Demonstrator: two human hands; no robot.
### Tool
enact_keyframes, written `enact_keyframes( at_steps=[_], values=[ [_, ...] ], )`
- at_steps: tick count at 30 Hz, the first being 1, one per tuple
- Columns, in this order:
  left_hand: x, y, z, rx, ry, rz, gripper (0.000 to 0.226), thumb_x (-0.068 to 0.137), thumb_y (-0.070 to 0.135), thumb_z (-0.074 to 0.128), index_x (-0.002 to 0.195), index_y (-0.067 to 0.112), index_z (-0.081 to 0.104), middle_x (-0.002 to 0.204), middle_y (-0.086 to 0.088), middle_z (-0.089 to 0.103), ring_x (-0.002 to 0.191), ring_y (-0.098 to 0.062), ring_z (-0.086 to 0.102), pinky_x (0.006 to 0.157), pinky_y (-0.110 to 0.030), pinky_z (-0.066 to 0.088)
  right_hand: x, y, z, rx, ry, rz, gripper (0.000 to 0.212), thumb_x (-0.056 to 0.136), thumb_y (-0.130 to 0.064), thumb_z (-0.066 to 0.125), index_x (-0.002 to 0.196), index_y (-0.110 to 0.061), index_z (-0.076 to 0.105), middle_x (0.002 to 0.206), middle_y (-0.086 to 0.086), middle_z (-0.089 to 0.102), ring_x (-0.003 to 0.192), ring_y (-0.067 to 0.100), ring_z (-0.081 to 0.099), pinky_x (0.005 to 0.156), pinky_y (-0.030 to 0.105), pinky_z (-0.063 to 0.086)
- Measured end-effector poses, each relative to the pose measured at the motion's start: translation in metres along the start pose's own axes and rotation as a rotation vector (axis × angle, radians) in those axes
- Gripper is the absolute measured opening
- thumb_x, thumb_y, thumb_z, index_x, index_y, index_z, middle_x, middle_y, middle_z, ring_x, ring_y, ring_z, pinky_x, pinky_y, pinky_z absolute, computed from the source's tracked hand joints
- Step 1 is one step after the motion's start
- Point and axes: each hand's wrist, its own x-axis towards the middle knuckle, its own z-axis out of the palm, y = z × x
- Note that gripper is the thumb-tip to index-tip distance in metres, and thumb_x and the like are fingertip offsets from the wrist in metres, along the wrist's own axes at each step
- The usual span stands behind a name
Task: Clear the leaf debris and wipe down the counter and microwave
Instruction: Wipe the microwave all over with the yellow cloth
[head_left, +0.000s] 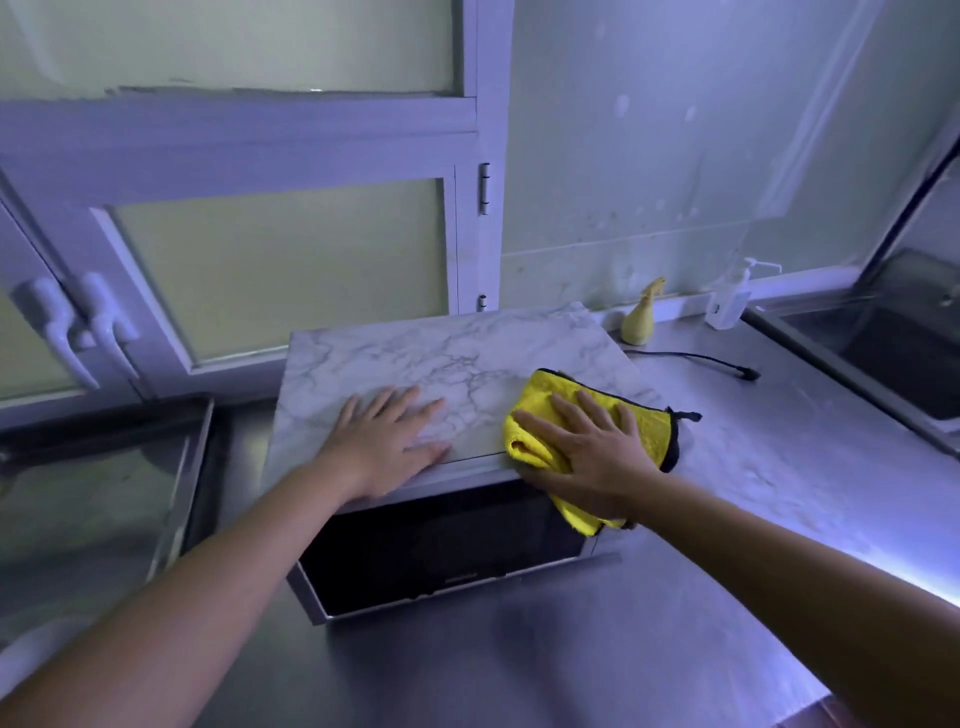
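On the microwave top: my left hand (389, 441) lies flat on the marble-patterned surface, fingers straight and slightly spread, holding nothing.
Right hand (587, 452): flat too, fingers spread, pressing the yellow microfibre cloth with black trim (545, 400) onto the top's front right corner.
Cloth: bunched under my palm, one end hanging over the front edge.
Microwave (441, 358): silver box with a dark glass door, standing on the grey steel bench (519, 665).
By the wall: a yellow spray bottle (640, 319), a clear pump bottle (730, 304) and a black cable (701, 359).
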Motion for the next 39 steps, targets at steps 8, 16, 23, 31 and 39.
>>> enact_keyframes(
  at_steps=[8, 16, 23, 31, 39],
  values=[
    [0.017, -0.048, 0.001, -0.091, 0.141, -0.169, 0.065, 0.089, 0.071, 0.016, 0.151, 0.053, 0.015, 0.165, 0.015, 0.009, 0.153, -0.015, 0.006, 0.121, -0.049, 0.002, 0.066, -0.006, -0.008, 0.000, -0.086, 0.101, 0.086, 0.065, -0.095, 0.008, 0.146, -0.066, -0.003, 0.167, -0.012, -0.008, 0.153, 0.019, -0.014, 0.118, 0.060, -0.005],
    [0.011, -0.045, -0.002, -0.119, 0.160, -0.171, 0.060, 0.093, 0.069, 0.023, 0.151, 0.054, 0.018, 0.166, 0.014, 0.007, 0.153, -0.012, 0.002, 0.121, -0.045, -0.003, 0.161, -0.003, -0.011, -0.016, -0.052, 0.078, 0.087, 0.067, -0.094, 0.004, 0.147, -0.062, 0.001, 0.168, -0.007, -0.003, 0.154, 0.024, -0.006, 0.114, 0.065, 0.003],
    [0.009, -0.042, -0.009, -0.124, 0.165, -0.187, 0.059, 0.091, 0.071, 0.022, 0.148, 0.057, 0.025, 0.165, 0.013, 0.015, 0.152, -0.010, 0.006, 0.121, -0.042, -0.001, 0.243, -0.019, -0.016, -0.022, -0.040, 0.019, 0.072, 0.083, -0.083, 0.014, 0.150, -0.056, 0.007, 0.168, -0.001, 0.005, 0.154, 0.031, -0.002, 0.112, 0.070, 0.005],
    [0.006, -0.040, -0.013, -0.118, 0.193, -0.219, 0.070, 0.081, 0.076, 0.017, 0.146, 0.054, 0.031, 0.161, 0.018, 0.024, 0.150, -0.005, 0.013, 0.122, -0.041, 0.006, 0.277, -0.038, -0.017, -0.004, 0.054, -0.086, 0.073, 0.085, -0.073, 0.001, 0.140, -0.042, 0.036, 0.143, 0.008, 0.049, 0.141, 0.037, 0.033, 0.106, 0.067, 0.016],
    [0.007, -0.036, -0.015, -0.150, 0.209, -0.249, 0.076, 0.079, 0.076, 0.020, 0.147, 0.048, 0.035, 0.161, 0.015, 0.026, 0.149, -0.006, 0.016, 0.123, -0.039, 0.006, 0.237, -0.046, -0.014, -0.025, 0.005, -0.122, 0.058, 0.100, -0.059, 0.014, 0.156, -0.047, 0.004, 0.168, 0.001, 0.006, 0.154, 0.033, 0.001, 0.115, 0.068, 0.002]
  ],
)
